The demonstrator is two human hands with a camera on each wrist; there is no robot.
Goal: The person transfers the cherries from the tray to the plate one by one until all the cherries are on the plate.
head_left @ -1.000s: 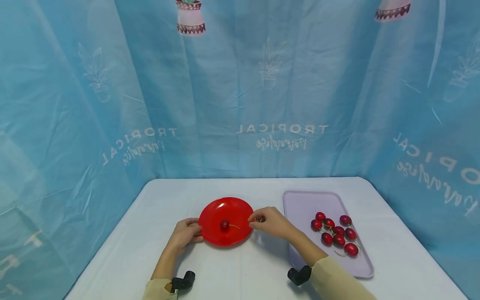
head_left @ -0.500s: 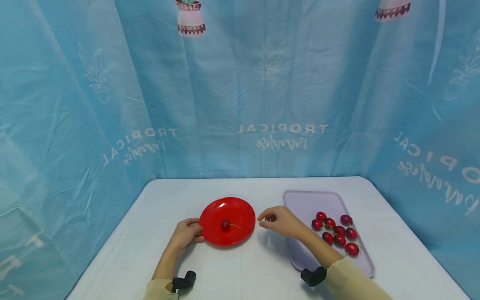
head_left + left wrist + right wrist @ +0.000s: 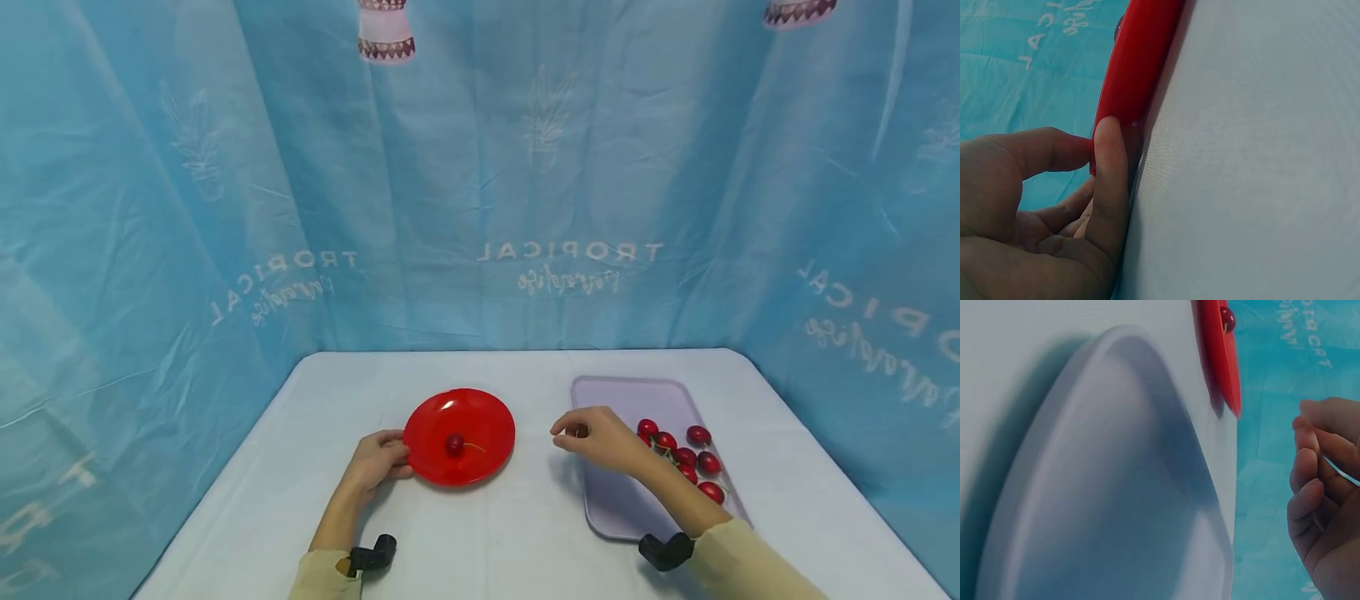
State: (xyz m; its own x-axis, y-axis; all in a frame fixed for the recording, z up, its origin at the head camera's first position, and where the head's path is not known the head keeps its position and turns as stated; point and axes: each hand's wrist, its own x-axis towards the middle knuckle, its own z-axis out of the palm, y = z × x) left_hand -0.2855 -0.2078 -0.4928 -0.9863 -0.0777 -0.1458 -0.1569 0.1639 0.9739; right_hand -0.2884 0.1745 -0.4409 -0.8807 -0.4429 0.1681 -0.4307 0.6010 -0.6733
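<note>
A red plate (image 3: 487, 417) sits on the white table, holding one dark red cherry (image 3: 454, 445) with a thin stem. My left hand (image 3: 375, 461) pinches the plate's left rim between thumb and fingers, as the left wrist view shows close up. Over the left edge of the lilac tray (image 3: 611, 500) hovers my right hand (image 3: 603, 437). Its fingers are loosely bent, and nothing shows between them in the right wrist view. Several red cherries (image 3: 686, 457) with stems lie on the tray's right half, some of them hidden behind the right hand and forearm.
The white table (image 3: 450, 542) has blue printed curtains (image 3: 480, 183) behind it and along both sides. A gap of white tabletop separates the plate from the tray. Each wrist carries a black camera mount (image 3: 372, 553).
My right hand has moved right, away from the plate's right rim to above the tray's left edge. The left hand keeps its grip on the plate. The head view has tilted slightly.
</note>
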